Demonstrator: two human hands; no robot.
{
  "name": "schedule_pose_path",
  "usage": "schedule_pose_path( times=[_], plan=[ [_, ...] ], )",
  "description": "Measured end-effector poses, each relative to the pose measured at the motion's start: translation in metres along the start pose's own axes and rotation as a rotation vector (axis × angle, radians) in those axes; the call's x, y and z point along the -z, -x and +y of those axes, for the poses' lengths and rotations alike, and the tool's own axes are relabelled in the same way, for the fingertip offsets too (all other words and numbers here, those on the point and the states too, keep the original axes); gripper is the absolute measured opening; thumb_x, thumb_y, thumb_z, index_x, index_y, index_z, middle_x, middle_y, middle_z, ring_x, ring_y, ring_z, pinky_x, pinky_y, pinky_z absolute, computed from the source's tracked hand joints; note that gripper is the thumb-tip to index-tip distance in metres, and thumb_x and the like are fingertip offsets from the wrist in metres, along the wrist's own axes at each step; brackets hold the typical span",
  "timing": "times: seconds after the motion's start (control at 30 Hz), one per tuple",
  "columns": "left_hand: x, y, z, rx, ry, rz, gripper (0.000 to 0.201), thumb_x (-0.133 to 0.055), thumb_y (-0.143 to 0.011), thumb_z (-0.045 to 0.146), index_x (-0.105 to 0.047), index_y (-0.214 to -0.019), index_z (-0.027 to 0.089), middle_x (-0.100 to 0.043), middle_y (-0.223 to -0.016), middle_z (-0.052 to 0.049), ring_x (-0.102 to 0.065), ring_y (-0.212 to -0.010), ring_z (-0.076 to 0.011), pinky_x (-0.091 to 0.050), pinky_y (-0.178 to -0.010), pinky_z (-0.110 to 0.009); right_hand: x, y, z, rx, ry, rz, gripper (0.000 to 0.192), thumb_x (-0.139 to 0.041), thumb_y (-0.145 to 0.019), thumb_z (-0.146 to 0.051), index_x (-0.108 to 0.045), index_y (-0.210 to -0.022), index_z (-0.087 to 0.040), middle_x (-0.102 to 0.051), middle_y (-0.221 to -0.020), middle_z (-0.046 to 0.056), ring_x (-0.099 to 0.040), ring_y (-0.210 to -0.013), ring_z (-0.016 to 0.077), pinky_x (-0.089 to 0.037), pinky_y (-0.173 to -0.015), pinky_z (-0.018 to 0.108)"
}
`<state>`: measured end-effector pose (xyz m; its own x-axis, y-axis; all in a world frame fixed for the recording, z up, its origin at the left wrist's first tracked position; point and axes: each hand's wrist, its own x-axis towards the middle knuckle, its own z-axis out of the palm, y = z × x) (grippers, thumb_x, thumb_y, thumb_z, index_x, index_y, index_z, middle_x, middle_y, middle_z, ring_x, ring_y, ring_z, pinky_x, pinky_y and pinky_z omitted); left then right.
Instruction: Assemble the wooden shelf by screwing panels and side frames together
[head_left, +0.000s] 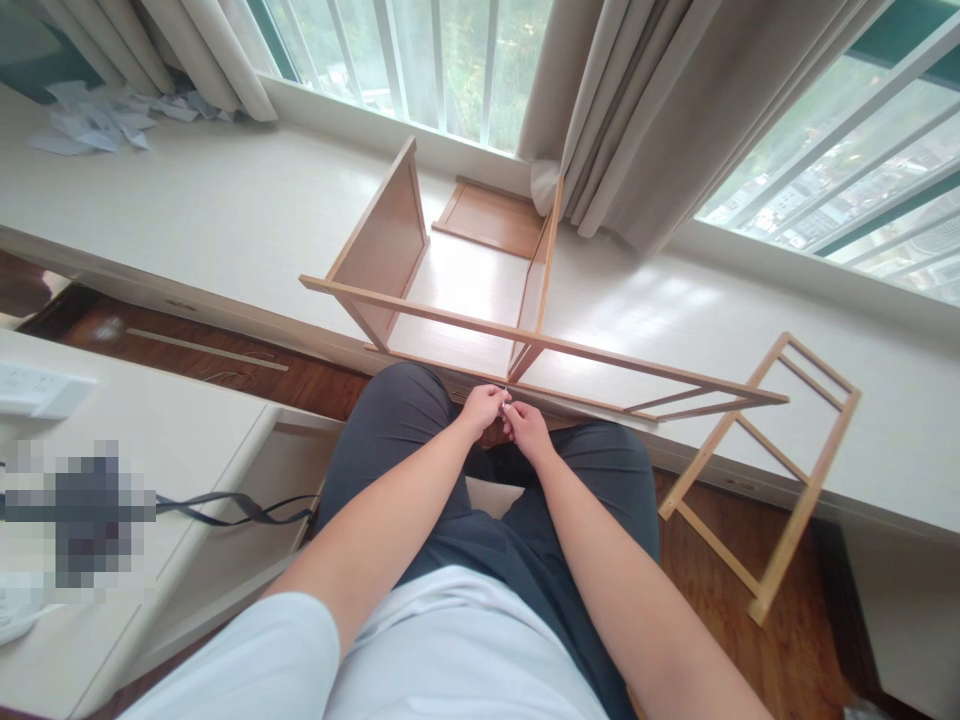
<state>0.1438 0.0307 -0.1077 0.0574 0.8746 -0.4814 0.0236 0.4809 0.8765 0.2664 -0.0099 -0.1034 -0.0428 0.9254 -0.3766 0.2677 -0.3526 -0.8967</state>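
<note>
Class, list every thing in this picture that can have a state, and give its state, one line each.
Left hand: fingers pinched together on something tiny.
Right hand: pinched against the left, same tiny item.
Shelf frame: part-built, resting on the ledge.
Loose panel: lying flat by the window.
Ladder frame: unattached, leaning on the ledge.
Curtains: drawn aside.
Papers: scattered.

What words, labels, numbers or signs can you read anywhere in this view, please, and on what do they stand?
None can be read.
The wooden shelf frame and the loose ladder-like frame bear no visible print.
The scattered papers on the sill are too far to show any text.
The object on the desk is blurred out.
</note>
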Motion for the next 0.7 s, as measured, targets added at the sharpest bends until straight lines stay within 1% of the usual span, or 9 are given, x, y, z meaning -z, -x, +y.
schedule_pose_path(
  times=[0.2,0.33,0.57,0.7],
  plan=[
    [0.0,0.003,0.005,0.021,0.014,0.013,0.018,-0.059,-0.086,0.018,-0.069,-0.072,0.013,-0.062,-0.062,-0.002,-0.052,-0.053,-0.0103,-0.042,-0.058,-0.024,0.002,0.004,-0.005,0.088,0.134,0.03,0.034,-0.048,-0.089,-0.044,-0.056,-0.066,-0.021,-0.058,-0.054,-0.001,-0.051,-0.049,0.0131,-0.039,-0.052,0.023],
    [-0.001,0.008,0.009,0.032,0.029,0.016,0.019,-0.058,-0.087,0.017,-0.069,-0.072,0.012,-0.062,-0.061,-0.002,-0.051,-0.051,-0.0098,-0.042,-0.057,-0.024,0.004,0.008,-0.011,0.153,0.21,0.051,0.035,-0.046,-0.091,-0.042,-0.056,-0.066,-0.021,-0.058,-0.055,-0.001,-0.053,-0.053,0.0144,-0.039,-0.056,0.025],
    [-0.004,0.01,0.01,0.06,0.052,-0.007,0.024,-0.053,-0.088,0.012,-0.066,-0.068,0.013,-0.059,-0.056,-0.001,-0.052,-0.05,-0.0113,-0.042,-0.055,-0.023,0.004,0.011,-0.016,0.192,0.258,0.047,0.033,-0.046,-0.091,-0.04,-0.06,-0.068,-0.021,-0.058,-0.056,-0.002,-0.054,-0.056,0.0163,-0.039,-0.059,0.026],
    [-0.004,0.013,0.014,0.086,0.066,-0.007,0.026,-0.051,-0.089,0.012,-0.066,-0.068,0.013,-0.061,-0.057,-0.002,-0.054,-0.053,-0.0112,-0.043,-0.058,-0.023,0.003,0.01,-0.016,0.21,0.283,0.063,0.031,-0.048,-0.09,-0.04,-0.059,-0.067,-0.021,-0.059,-0.057,-0.002,-0.054,-0.058,0.0166,-0.039,-0.061,0.027]
  ],
)
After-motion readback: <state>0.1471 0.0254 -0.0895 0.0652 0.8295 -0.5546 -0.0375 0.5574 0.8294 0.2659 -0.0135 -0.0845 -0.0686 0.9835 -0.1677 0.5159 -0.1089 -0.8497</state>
